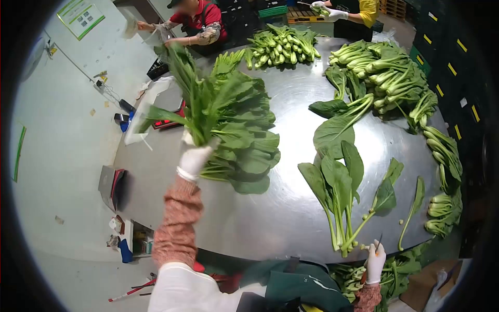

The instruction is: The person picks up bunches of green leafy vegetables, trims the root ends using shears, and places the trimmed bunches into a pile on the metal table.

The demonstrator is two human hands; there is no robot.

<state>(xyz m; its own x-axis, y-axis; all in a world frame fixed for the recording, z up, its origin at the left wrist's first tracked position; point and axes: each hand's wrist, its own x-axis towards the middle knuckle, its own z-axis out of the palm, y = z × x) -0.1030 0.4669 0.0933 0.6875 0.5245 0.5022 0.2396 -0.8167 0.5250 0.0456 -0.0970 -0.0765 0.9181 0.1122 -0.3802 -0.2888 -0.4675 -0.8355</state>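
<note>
My left hand [194, 159], in a white glove, is closed around the stem end of a bunch of leafy greens [195, 104]. The bunch is tilted up and smeared by motion, at the near left side of a big pile of greens [252, 140]. At the table's near edge, my right hand [375, 264], also gloved, is closed on a small knife [380, 239]; its thin blade points up and part of its handle shows below. Just beyond that hand lie a loose plant of greens [339, 192], a single stalk [382, 200] and small cut stem ends [363, 246].
The steel table [234, 218] bears a heap of stems [283, 47] at the far side and another heap [387, 78] at right. A scale [169, 106] stands at left. Two co-workers work across the table. Dark crates [452, 62] are stacked at right.
</note>
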